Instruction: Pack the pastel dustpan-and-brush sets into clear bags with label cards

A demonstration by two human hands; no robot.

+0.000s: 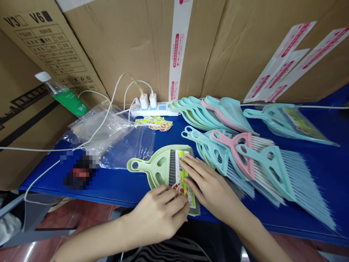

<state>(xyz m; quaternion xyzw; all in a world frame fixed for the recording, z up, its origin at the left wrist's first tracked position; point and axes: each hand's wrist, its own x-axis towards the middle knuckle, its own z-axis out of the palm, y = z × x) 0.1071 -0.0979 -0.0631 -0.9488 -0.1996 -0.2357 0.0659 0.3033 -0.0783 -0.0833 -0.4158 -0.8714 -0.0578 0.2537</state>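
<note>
"And the card [180,176]?"

"Laid across the plastic green brush [154,168], glossy print over grey bristles [172,171], long axis pointed away from the tabletop's [117,185] near edge."

"The grips?"

"Right hand [208,178] spread open, fingers rested on its upper half; left hand [169,211], equally close, curled over its near end. Whether anything is pinched there cannot be told."
</note>
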